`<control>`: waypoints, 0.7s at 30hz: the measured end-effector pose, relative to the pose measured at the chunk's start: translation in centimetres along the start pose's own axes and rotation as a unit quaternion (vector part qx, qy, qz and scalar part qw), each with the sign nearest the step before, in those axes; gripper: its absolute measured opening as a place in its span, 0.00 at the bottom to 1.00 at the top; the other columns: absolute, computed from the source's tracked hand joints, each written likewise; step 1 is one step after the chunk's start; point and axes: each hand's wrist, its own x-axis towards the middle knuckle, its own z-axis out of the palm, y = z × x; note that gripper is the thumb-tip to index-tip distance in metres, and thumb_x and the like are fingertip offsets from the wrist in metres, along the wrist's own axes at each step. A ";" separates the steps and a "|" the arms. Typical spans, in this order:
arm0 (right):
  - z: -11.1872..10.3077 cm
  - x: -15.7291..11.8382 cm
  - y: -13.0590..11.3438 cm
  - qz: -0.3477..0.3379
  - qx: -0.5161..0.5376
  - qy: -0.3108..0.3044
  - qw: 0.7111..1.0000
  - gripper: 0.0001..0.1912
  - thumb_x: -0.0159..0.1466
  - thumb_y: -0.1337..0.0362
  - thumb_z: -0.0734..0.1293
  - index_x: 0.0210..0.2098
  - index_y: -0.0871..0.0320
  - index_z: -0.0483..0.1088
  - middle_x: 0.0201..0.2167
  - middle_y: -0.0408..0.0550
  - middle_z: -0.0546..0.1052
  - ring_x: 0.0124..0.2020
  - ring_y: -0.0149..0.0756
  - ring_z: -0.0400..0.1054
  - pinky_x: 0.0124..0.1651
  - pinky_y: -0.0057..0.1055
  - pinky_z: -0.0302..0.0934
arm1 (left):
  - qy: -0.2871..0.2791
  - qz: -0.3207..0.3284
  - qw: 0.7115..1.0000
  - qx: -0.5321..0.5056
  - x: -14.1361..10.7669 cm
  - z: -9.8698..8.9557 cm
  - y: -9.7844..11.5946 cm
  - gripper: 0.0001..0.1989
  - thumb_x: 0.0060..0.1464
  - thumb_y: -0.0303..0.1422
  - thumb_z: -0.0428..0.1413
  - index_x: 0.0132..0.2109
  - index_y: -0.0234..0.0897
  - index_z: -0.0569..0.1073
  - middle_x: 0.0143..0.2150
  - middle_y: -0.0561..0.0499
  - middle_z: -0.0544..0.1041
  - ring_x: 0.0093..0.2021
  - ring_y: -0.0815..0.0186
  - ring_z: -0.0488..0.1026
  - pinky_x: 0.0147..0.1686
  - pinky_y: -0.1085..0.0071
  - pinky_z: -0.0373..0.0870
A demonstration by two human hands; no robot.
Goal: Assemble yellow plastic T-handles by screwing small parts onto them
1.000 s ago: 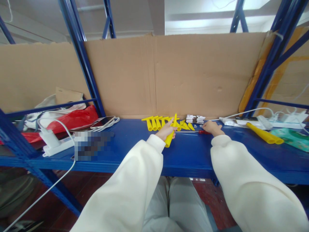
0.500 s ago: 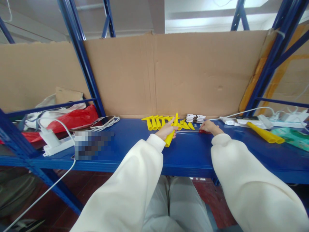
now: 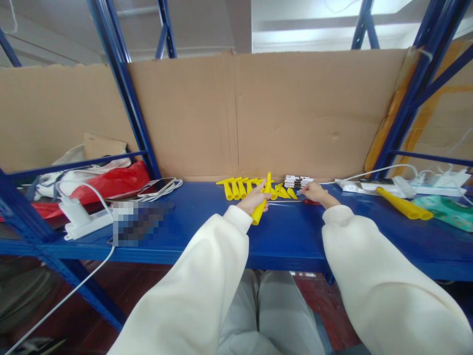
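Observation:
My left hand [image 3: 253, 197] is closed round a yellow tapered plastic tube [image 3: 259, 212], a flat yellow piece sticking up at its far end. My right hand [image 3: 312, 191] reaches down by small shiny bits, too small to name, its fingertips drawn together; whether anything is between them is hidden. Just under that hand lies a screwdriver with a red handle [image 3: 311, 202], its long shaft pointing left. Several yellow tubes with crosswise pieces [image 3: 235, 189] stand in a row beyond my left hand. Loose yellow pointed pieces [image 3: 284, 192] lie between the hands.
White slim parts with dark bands [image 3: 297, 181] are stacked against the cardboard wall [image 3: 295, 113]. On the right are two yellow tubes [image 3: 406, 204], a green packet [image 3: 443, 212] and a white power strip [image 3: 432, 188]. Leftward lie cables [image 3: 162, 188] and a red bag [image 3: 114, 182].
My right hand has let go of the screwdriver, which now lies on the blue shelf, and has shifted slightly left and up to the small bits. My left hand keeps its hold.

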 end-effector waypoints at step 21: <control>0.0 -3.2 -7.1 -0.168 0.372 -0.008 0.913 0.23 0.55 0.40 0.73 0.25 0.53 0.70 0.30 0.49 0.79 0.36 0.41 0.72 0.45 0.39 0.68 | -0.143 -0.050 0.982 -0.113 0.2 -0.4 0.2 0.45 0.62 0.17 0.50 0.78 0.49 0.43 0.28 0.58 0.67 0.18 0.73 0.62 0.19 0.79 0.58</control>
